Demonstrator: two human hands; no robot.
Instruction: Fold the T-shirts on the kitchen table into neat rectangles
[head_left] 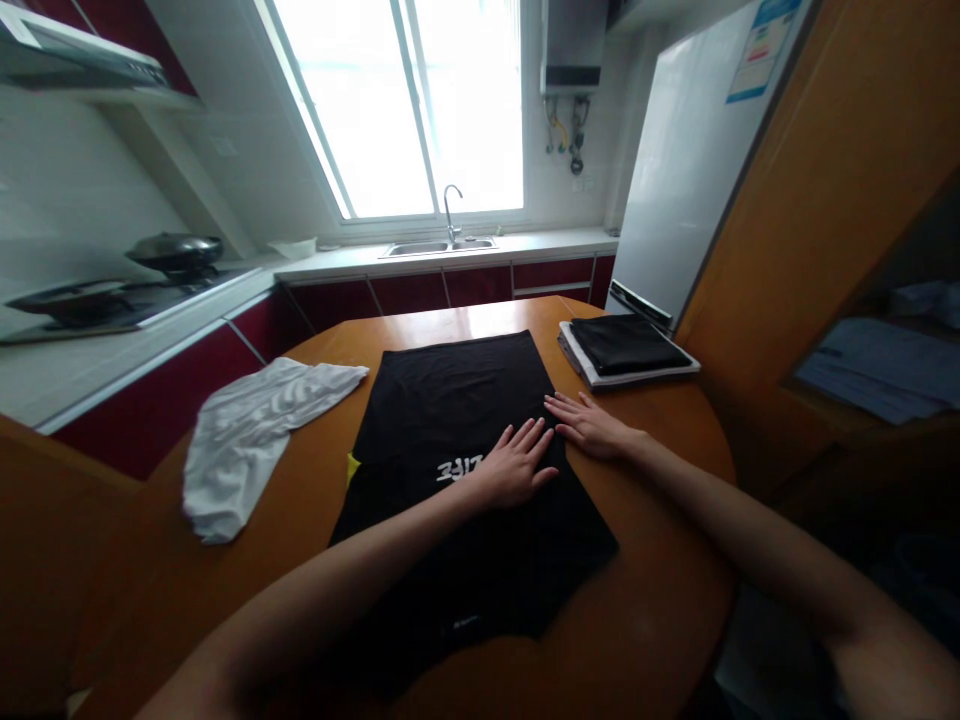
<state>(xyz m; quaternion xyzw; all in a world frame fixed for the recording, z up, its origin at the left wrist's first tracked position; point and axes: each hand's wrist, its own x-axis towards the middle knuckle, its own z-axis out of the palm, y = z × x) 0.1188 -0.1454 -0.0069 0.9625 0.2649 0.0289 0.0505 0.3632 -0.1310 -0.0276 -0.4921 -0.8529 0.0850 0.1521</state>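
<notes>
A black T-shirt point(457, 390) with white lettering lies spread flat on the wooden table, its hem toward the window and its neck toward me. A bit of yellow shows at its left edge. My left hand point(517, 463) rests palm down on the shirt, fingers stretched out, partly covering the lettering. At the shirt's right edge, my right hand point(589, 425) lies flat with its fingers extended, the fingertips at the cloth's border and the palm over the wood. Neither hand grips anything. My left forearm hides part of the shirt's lower left side.
A crumpled white garment point(247, 430) lies on the left of the table point(667, 470). At the back right is a stack of folded clothes point(630, 345), black on top. Beyond stand a counter with a sink point(420, 248), a stove with pans point(176, 252) and a fridge point(675, 160).
</notes>
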